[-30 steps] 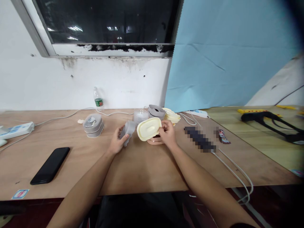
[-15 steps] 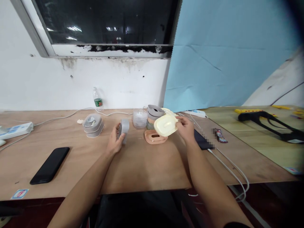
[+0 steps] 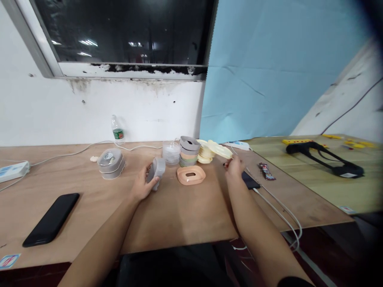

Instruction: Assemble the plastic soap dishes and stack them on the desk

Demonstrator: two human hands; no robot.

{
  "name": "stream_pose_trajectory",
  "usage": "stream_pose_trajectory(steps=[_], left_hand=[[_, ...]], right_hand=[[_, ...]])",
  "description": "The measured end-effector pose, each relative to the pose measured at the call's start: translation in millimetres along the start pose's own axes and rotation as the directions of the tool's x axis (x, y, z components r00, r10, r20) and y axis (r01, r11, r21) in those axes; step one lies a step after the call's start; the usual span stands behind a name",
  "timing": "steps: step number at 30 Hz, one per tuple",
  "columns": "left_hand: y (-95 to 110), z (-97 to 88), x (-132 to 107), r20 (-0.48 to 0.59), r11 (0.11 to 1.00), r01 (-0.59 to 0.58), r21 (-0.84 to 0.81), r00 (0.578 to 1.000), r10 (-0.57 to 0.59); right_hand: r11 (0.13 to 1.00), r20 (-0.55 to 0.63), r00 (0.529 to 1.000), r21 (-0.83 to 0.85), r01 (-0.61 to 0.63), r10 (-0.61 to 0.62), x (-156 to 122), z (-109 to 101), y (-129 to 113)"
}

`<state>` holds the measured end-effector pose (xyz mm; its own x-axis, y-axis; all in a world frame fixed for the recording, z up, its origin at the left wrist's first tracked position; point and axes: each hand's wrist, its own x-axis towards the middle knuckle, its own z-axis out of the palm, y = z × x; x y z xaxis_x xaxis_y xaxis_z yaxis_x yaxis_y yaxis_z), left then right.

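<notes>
My left hand (image 3: 144, 183) is closed around a grey plastic box (image 3: 157, 171), tilted on its side just over the table. Between thumb and fingers, my right hand (image 3: 235, 165) grips the edge of a pale yellow lid (image 3: 220, 149), which is seen nearly edge-on beside a pile of pale yellow lids (image 3: 204, 153). A peach-coloured, slotted oval piece (image 3: 190, 175) lies on the table between my hands. Behind it stands a stack of grey, peach and green pieces (image 3: 189, 150), next to a stack of clear plastic pieces (image 3: 171, 153).
Grey containers (image 3: 111, 163) are stacked on the left, near a water bottle (image 3: 117, 129) by the wall. A black phone (image 3: 50, 219) lies front left. To the right are a dark phone (image 3: 250, 180) on a white cable, a snack packet (image 3: 266, 171) and a black frame-like object (image 3: 326, 157).
My right hand has tipped the yellow lid flatter and brought it over by the pile of yellow lids. The left hand still holds the grey box. The whole view has shifted slightly.
</notes>
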<state>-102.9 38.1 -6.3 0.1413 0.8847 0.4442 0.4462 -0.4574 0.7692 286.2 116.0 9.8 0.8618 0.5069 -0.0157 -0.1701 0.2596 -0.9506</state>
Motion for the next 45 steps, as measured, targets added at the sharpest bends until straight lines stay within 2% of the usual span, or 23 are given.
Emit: stream_pose_trajectory(steps=[2,4,7,15,16,18,20,22,25,27,28,30,32,33,34,35,36,37,40,42,43,44,45], left_hand=[[-1,0.2,0,0.013,1.0,-0.002,0.012,1.0,0.001],[-2,0.5,0,0.026,1.0,0.003,0.018,1.0,-0.003],[-1,0.4,0,0.042,1.0,0.011,0.018,0.999,-0.012],[1,-0.5,-2,0.076,1.0,0.021,0.023,0.997,-0.023],[1,-0.6,-2,0.08,1.0,0.019,0.019,0.997,-0.02],[1,-0.6,-2,0.082,1.0,0.016,0.006,0.996,-0.016],[1,-0.3,-2,0.083,1.0,0.014,-0.015,0.996,-0.013],[1,0.6,-3,0.082,0.999,0.01,-0.042,0.997,-0.007],[0,3.4,-4,0.078,0.998,-0.003,-0.063,0.997,0.008],[1,5.6,-4,0.075,0.998,-0.019,-0.067,0.997,0.024],[1,6.7,-5,0.072,0.997,-0.027,-0.073,0.997,0.033],[5,9.3,-6,0.064,0.993,-0.051,-0.104,0.996,0.058],[11,13.0,-7,0.051,0.987,-0.083,-0.141,0.995,0.09],[15,15.3,-8,0.045,0.983,-0.1,-0.154,0.993,0.108],[18,17.8,-9,0.044,0.98,-0.118,-0.161,0.991,0.126],[21,20.1,-10,0.044,0.978,-0.134,-0.161,0.989,0.143],[23,22.0,-10,0.046,0.976,-0.147,-0.157,0.987,0.156],[24,22.8,-10,0.051,0.976,-0.159,-0.148,0.984,0.168],[21,14.8,-6,0.065,0.979,-0.206,-0.017,0.976,0.206],[15,-1.3,1,0.032,0.952,-0.24,0.187,0.971,0.239],[11,-12.1,5,-0.039,0.925,-0.228,0.302,0.967,0.251],[6,-24.1,9,-0.173,0.9,-0.17,0.402,0.951,0.257],[2,-36.7,12,-0.32,0.88,-0.074,0.47,0.914,0.248]], right_hand=[[0.998,0.051,0.998,0.051,-0.049,0.046,-3,1,0],[0.993,0.155,0.987,0.093,-0.067,0.052,-7,4,2],[0.988,0.311,0.949,0.124,-0.09,0.047,-14,7,3],[0.995,0.529,0.848,0.059,-0.078,0.035,-28,10,-1],[0.997,0.531,0.847,0.037,-0.061,0.032,-29,10,-1],[1.0,0.469,0.883,-0.003,0.022,-0.018,-31,10,-1],[0.982,0.348,0.924,-0.042,0.183,-0.157,-35,8,-2],[0.923,0.273,0.899,-0.082,0.376,-0.342,-44,6,-4],[0.79,0.375,0.758,-0.097,0.605,-0.534,-71,4,-6],[0.686,0.538,0.608,-0.072,0.724,-0.584,-96,3,-4],[0.635,0.625,0.507,-0.025,0.772,-0.593,-110,3,-2],[0.52,0.77,0.253,0.119,0.846,-0.586,-136,5,1],[0.42,0.84,-0.031,0.303,0.856,-0.542,-158,9,3],[0.389,0.845,-0.146,0.382,0.838,-0.515,-167,10,5],[0.369,0.838,-0.223,0.437,0.82,-0.497,-174,12,6],[0.357,0.831,-0.268,0.47,0.807,-0.487,-180,13,7],[0.348,0.825,-0.28,0.48,0.805,-0.491,-183,14,8],[0.341,0.821,-0.271,0.477,0.81,-0.503,-185,15,9],[0.33,0.815,-0.194,0.423,0.844,-0.546,-177,12,9],[0.336,0.811,-0.12,0.365,0.868,-0.573,-164,9,4],[0.342,0.813,-0.09,0.339,0.876,-0.575,-156,7,0],[0.349,0.818,-0.068,0.317,0.882,-0.572,-147,6,-4],[0.357,0.829,-0.059,0.303,0.883,-0.556,-138,4,-8]])
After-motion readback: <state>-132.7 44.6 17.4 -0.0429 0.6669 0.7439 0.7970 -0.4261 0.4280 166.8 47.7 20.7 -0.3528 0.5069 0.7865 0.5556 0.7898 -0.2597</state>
